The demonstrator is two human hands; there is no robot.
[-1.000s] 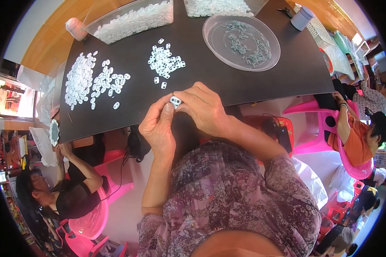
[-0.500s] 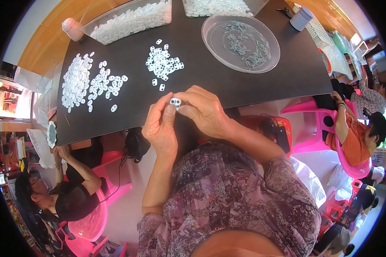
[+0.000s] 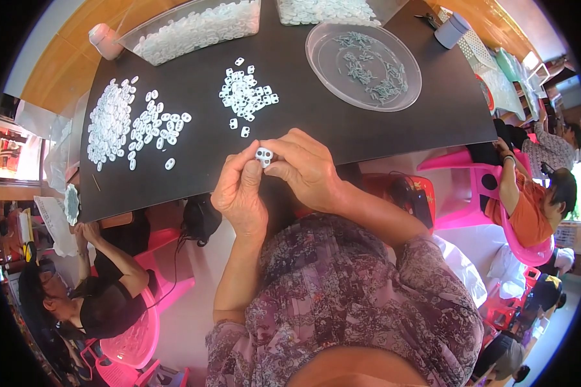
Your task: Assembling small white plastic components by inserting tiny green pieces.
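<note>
Pinched at the fingertips between my two hands is a small white plastic piece with dark holes, just off the table's near edge. My left hand grips its left side with thumb and forefinger. My right hand grips the right side, its other fingers curled. Beyond them lies a loose pile of small squarish white pieces with holes. Farther left are a scatter of oval white pieces and a denser heap of similar ones. A single oval piece rests nearer me.
On the dark table, a clear round tray at right holds small grey-green slivers. Two clear tubs of white pieces stand at the back, with a pink-white bottle and a grey canister. Other people sit on pink chairs both sides.
My left thumb has slid slightly down the piece, so more of its holed face shows. Both hands keep their grip in almost the same place. The view has shifted a little.
</note>
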